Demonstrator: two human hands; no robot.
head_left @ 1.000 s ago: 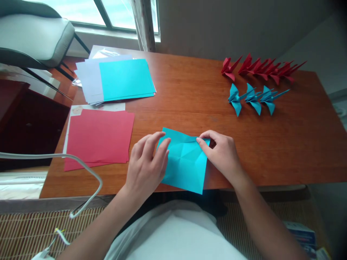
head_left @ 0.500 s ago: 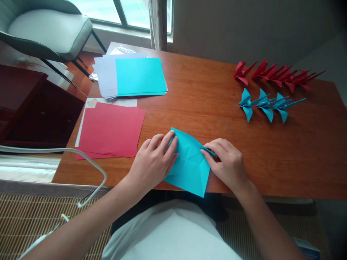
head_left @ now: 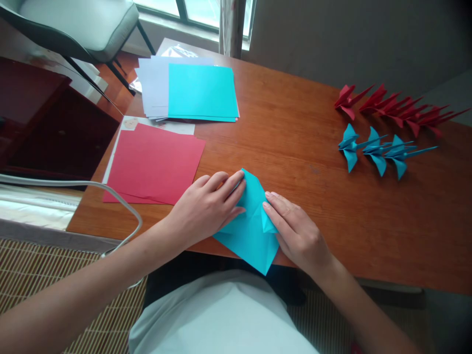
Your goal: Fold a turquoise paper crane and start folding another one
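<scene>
A creased sheet of turquoise paper (head_left: 250, 236) lies at the table's front edge, one corner jutting past it. My left hand (head_left: 210, 201) holds the sheet's left side, with bent fingertips near its top corner and the thumb lower down. On the right side, a corner is folded inward over the sheet. My right hand (head_left: 295, 226) presses this fold with its fingers together and keeps hold of the paper; the thumb is mostly hidden underneath.
Red paper sheets (head_left: 158, 167) lie left of my hands; a turquoise stack (head_left: 202, 91) on pale paper is behind. Turquoise folded cranes (head_left: 376, 150) and several red ones (head_left: 405, 110) stand in rows at right. A white cable (head_left: 125, 209) bends at left; a chair (head_left: 77, 24) stands beyond.
My right hand has brought the pinched right corner inward and laid it over the sheet. The left hand remains on the paper. The view has shifted slightly.
</scene>
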